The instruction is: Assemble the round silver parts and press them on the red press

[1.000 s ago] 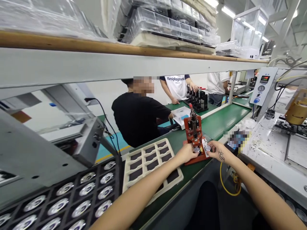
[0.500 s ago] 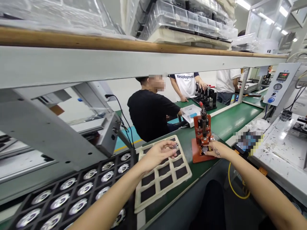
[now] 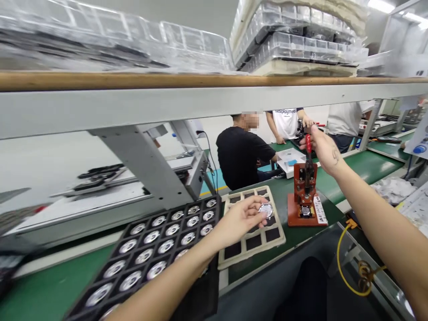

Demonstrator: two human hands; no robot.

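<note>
My left hand [image 3: 242, 220] pinches a round, shiny metal disc [image 3: 265, 210] between thumb and fingers, above the beige tray [image 3: 280, 243] with dark square pockets. Raised at the top of the toggle clamp press, my right hand [image 3: 319, 145] is closed around its red lever handle [image 3: 308, 142], with some fingers partly behind it. The press has an orange-red upright and base [image 3: 294, 218]. A small round part [image 3: 305, 211] sits in the fixture below the clamp. Rows of silver round parts [image 3: 143, 255] fill a black tray [image 3: 209, 292] left of the beige one.
A shelf beam [image 3: 200, 107] crosses above the green bench [image 3: 354, 174], carrying stacked clear plastic trays [image 3: 294, 49]. Across the bench are a person in black [image 3: 240, 156] and others in white. A yellow hose [image 3: 341, 267] hangs at the lower right.
My right hand has risen from the press fixture to the lever handle. My left hand still holds the disc, now turned with its flat side showing. The view has swung left.
</note>
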